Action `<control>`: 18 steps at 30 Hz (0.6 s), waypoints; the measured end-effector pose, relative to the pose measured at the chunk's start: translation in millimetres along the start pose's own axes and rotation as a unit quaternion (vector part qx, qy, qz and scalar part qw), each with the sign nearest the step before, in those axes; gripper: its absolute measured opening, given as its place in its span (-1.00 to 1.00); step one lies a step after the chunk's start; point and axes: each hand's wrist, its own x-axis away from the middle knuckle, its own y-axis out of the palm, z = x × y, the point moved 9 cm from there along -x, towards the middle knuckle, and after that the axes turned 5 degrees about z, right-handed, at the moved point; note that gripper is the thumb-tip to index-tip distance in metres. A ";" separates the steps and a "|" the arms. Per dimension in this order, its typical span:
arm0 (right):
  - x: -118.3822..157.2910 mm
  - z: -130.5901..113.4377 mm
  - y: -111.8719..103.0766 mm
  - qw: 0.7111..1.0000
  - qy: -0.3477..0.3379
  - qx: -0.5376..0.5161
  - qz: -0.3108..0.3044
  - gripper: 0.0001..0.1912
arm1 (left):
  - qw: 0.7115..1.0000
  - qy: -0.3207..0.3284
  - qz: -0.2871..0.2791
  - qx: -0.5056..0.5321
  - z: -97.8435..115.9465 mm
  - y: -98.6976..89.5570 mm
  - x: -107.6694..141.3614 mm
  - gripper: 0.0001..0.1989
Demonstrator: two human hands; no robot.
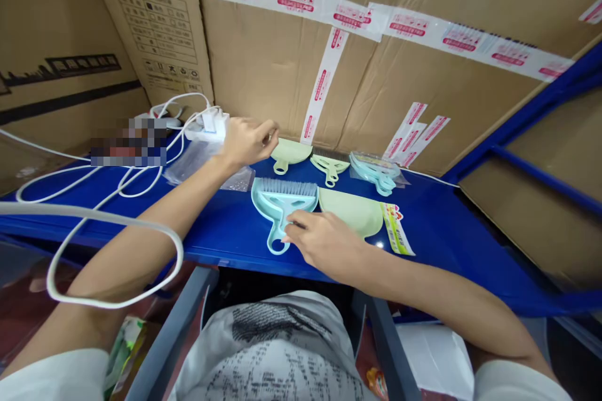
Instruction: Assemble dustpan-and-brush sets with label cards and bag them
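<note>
A light-blue dustpan and brush set (270, 210) lies near the table's front edge, the grey bristles facing away from me. My right hand (324, 241) has its thumb and fingers closed at the set's handle; the exact contact is partly hidden by the fingers. Just right of the set is a pale green dustpan (355, 210), partly behind that hand. My left hand (251, 140) is raised further back with bent fingers and a gap beside the thumb, nothing visible in it. Close to its fingertips lies another pale green dustpan (295, 153).
At the back are a green brush (330, 168) and a bagged blue set (375, 170). A printed label card (397, 229) lies at right. Clear plastic bags (197, 166), a white power strip (209, 125) and looping white cables crowd the left. Cardboard (282, 62) walls the back.
</note>
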 end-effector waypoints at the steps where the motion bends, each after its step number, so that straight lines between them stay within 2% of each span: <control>1: -4.6 -0.9 2.3 1.000 0.001 -0.010 -0.014 -0.89 | 1.000 0.008 -0.007 0.000 3.0 2.3 0.8 -0.81; 5: -19.0 4.0 2.7 0.995 -0.012 -0.099 -0.011 -0.77 | 0.999 0.032 -0.007 -0.016 9.0 4.9 2.0 -0.79; 8: -24.0 19.9 -3.1 0.987 -0.012 -0.158 0.002 -0.73 | 0.999 0.038 -0.002 -0.028 8.2 6.1 2.3 -0.79; 12: -22.8 32.5 -6.7 0.975 -0.039 -0.215 -0.027 -0.64 | 0.998 0.051 -0.011 -0.034 10.2 8.6 3.5 -0.79; 16: -15.8 21.4 -5.2 0.983 -0.065 -0.166 -0.039 -0.52 | 0.997 0.069 -0.017 -0.040 17.0 7.9 4.4 -0.80; 18: -13.4 11.8 -4.7 0.990 -0.070 -0.115 -0.031 -0.59 | 0.996 0.072 -0.013 -0.046 19.3 6.8 4.4 -0.79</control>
